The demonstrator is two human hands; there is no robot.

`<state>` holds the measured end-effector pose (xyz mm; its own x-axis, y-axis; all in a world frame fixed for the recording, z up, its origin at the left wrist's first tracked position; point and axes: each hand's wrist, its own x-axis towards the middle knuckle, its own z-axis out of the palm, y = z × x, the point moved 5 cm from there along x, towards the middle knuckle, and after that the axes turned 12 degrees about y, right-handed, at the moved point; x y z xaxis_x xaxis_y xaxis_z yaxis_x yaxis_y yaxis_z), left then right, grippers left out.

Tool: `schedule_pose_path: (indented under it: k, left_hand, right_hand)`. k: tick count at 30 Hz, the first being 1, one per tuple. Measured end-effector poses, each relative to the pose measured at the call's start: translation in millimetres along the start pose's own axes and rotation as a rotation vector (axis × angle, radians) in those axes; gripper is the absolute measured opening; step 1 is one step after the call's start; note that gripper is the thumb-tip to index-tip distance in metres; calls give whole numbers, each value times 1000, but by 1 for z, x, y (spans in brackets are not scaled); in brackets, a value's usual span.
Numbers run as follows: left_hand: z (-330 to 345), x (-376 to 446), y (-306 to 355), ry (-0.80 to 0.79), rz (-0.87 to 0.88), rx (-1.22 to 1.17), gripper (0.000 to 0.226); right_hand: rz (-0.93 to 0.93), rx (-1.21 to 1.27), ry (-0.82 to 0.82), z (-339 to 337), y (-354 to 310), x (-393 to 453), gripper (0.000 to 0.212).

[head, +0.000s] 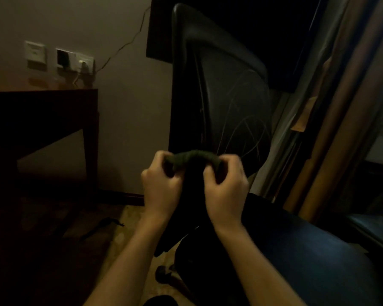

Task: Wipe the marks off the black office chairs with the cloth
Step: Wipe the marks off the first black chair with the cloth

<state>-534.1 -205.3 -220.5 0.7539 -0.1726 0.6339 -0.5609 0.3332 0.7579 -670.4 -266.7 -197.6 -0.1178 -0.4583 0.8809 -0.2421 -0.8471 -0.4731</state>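
A black office chair (219, 85) stands in front of me, its tall backrest carrying thin pale curved marks (248, 131) on the lower part. A dark green cloth (194, 156), bunched into a roll, stretches between both hands just in front of the backrest's lower edge. My left hand (161, 184) grips the cloth's left end with curled fingers. My right hand (224, 184) pinches its right end. The chair's dark seat (307, 250) spreads to the lower right, and a caster (161, 273) shows beneath.
A dark wooden table (42, 120) stands at the left against the wall. Wall sockets (75, 61) with a plugged cable sit above it. A black screen (252, 29) hangs behind the chair. Curtains (341, 129) and a window edge fill the right side.
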Motion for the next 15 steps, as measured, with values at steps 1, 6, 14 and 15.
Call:
schedule_pose_path:
  k: [1, 6, 14, 15]
  left_hand:
    - [7, 12, 13, 6, 2, -26, 16]
    - [29, 49, 41, 51, 48, 21, 9]
    - [20, 29, 15, 221, -9, 185, 41]
    - [18, 25, 6, 262, -31, 204, 57]
  right_hand:
    - [-21, -10, 16, 1, -7, 21, 17]
    - [-67, -166, -75, 16, -22, 81, 35]
    - [45, -217, -196, 29, -7, 65, 39]
    - [54, -224, -199, 28, -5, 58, 39]
